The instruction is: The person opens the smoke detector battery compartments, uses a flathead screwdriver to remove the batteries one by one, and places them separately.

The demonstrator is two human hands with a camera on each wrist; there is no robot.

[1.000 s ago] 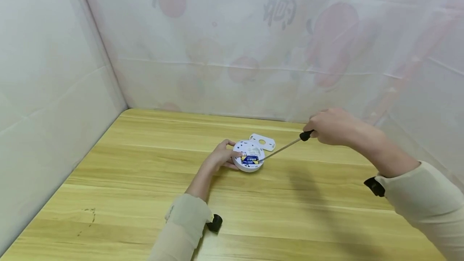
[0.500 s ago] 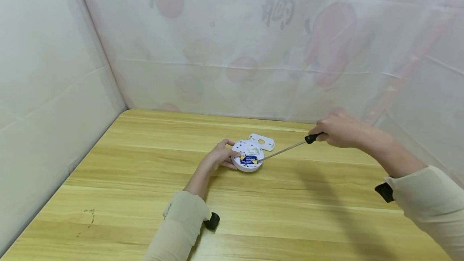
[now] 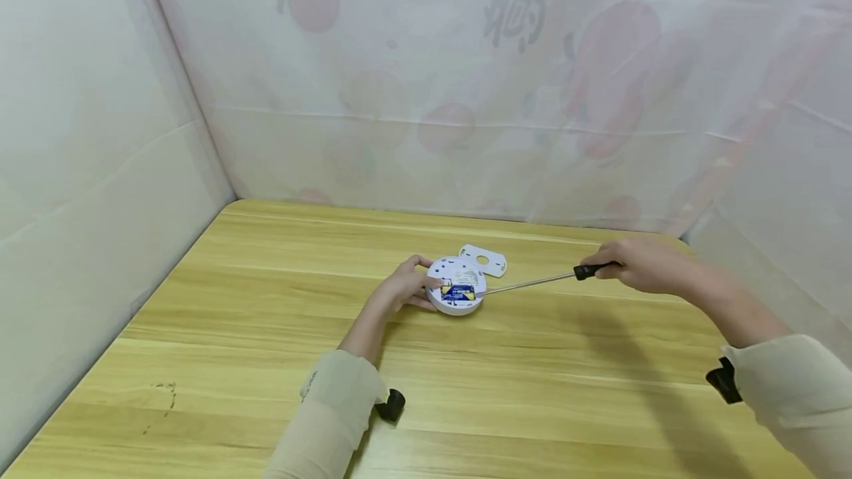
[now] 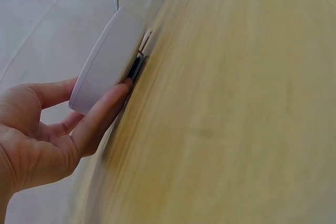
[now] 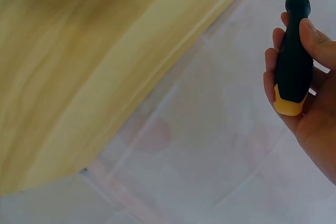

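Lower now than a second ago, the right hand (image 3: 642,266) grips a screwdriver (image 3: 532,284) whose tip rests in the round white alarm (image 3: 455,295) on the counter (image 3: 266,331), left hand's fingers (image 4: 100,116) holding its rim; levering might flip it.

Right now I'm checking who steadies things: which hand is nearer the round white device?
Left. The left hand holds the round white device at its edge; the right hand is off to its right, gripping the screwdriver.
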